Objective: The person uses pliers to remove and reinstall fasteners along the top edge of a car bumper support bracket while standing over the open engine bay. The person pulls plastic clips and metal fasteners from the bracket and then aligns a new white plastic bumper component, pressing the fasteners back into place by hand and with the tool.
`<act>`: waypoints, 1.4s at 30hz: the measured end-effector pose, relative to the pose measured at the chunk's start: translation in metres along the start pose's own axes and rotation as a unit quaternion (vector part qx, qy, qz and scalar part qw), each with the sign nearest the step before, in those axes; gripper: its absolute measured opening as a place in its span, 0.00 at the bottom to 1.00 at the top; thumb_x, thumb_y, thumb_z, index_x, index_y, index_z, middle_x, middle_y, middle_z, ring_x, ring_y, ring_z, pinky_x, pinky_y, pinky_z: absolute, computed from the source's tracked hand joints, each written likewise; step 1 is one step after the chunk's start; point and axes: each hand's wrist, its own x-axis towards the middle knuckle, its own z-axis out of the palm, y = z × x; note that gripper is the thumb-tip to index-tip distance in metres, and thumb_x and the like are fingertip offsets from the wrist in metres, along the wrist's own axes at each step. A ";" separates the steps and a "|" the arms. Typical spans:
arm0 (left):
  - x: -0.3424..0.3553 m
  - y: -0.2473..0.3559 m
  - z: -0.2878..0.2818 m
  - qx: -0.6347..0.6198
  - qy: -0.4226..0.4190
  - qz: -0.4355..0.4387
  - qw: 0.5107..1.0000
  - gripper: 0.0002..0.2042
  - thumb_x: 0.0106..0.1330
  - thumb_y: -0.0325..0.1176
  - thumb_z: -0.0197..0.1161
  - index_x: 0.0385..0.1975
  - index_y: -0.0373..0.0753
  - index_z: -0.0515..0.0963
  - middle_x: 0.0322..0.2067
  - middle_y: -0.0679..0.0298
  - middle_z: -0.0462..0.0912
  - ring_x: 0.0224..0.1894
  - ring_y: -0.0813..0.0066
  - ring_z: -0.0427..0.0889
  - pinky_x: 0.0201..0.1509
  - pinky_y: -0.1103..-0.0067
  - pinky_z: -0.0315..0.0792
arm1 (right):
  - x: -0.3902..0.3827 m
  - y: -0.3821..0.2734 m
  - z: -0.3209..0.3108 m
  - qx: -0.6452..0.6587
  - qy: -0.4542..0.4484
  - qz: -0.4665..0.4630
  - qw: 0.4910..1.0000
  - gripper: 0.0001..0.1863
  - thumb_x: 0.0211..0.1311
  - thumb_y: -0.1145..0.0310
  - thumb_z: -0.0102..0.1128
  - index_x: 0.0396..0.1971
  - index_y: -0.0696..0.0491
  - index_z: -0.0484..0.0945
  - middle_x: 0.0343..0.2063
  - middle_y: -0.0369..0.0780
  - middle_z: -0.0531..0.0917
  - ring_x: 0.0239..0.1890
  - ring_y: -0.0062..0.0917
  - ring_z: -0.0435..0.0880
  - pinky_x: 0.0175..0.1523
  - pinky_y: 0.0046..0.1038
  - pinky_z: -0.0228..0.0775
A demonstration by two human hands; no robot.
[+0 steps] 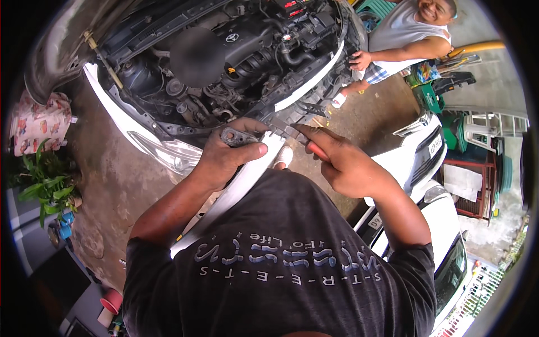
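Note:
My left hand [224, 154] is closed round the end of a long white car body panel [244, 178], its thumb lying on the painted face. The panel slants down to the left in front of my torso. A dark metal bracket [237, 136] with a hole shows beside the fingers. In my right hand [348, 160] are red-handled pliers [316, 150], gripped from the right. Their grey metal jaws meet the panel's notched tip; whether they clamp it, I cannot tell. The open engine bay [236, 73] of a white car lies just beyond both hands.
A co-worker in a white sleeveless shirt [401, 33] is at the car's far right corner. A detached white bumper [415, 149] rests to my right, near another white car [449, 247]. Potted plants [48, 182] and a patterned cloth [42, 123] are at left.

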 end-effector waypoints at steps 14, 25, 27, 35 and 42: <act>-0.005 -0.003 -0.006 0.022 0.005 0.039 0.999 0.17 0.67 0.23 0.71 0.55 0.30 0.80 0.44 0.56 0.90 0.43 0.74 0.90 0.50 0.77 0.85 | -0.011 -0.003 -0.004 -0.157 0.012 0.015 0.987 0.47 0.52 0.86 0.53 0.78 0.49 0.64 0.53 0.53 0.79 0.57 0.54 0.80 0.61 0.46 0.75; -0.015 0.007 0.003 0.104 -0.012 0.027 0.994 0.15 0.67 0.24 0.71 0.53 0.32 0.81 0.39 0.62 0.89 0.40 0.79 0.88 0.48 0.79 0.81 | 0.004 -0.003 -0.035 -0.283 -0.022 -0.102 0.953 0.38 0.62 0.81 0.62 0.73 0.39 0.72 0.51 0.45 0.81 0.56 0.47 0.83 0.58 0.44 0.80; -0.015 0.006 0.003 0.108 -0.011 0.024 0.994 0.15 0.67 0.24 0.71 0.53 0.32 0.81 0.39 0.62 0.89 0.40 0.79 0.88 0.48 0.79 0.81 | 0.005 -0.002 -0.035 -0.284 -0.030 -0.103 0.953 0.38 0.62 0.80 0.62 0.73 0.39 0.73 0.51 0.45 0.81 0.55 0.47 0.83 0.57 0.44 0.80; -0.013 0.007 -0.001 0.129 0.009 0.015 0.992 0.21 0.62 0.28 0.75 0.55 0.33 0.82 0.36 0.71 0.85 0.37 0.88 0.80 0.44 0.85 0.74 | 0.012 -0.001 -0.032 -0.324 0.003 -0.145 0.935 0.40 0.61 0.74 0.66 0.74 0.34 0.71 0.44 0.43 0.79 0.48 0.43 0.85 0.52 0.42 0.82; -0.011 0.002 -0.002 0.141 0.010 0.023 0.990 0.18 0.62 0.29 0.75 0.52 0.35 0.83 0.38 0.71 0.85 0.38 0.87 0.79 0.43 0.85 0.73 | 0.019 0.007 -0.036 -0.247 -0.013 -0.164 0.955 0.34 0.64 0.73 0.65 0.72 0.38 0.74 0.42 0.44 0.80 0.44 0.45 0.86 0.47 0.44 0.81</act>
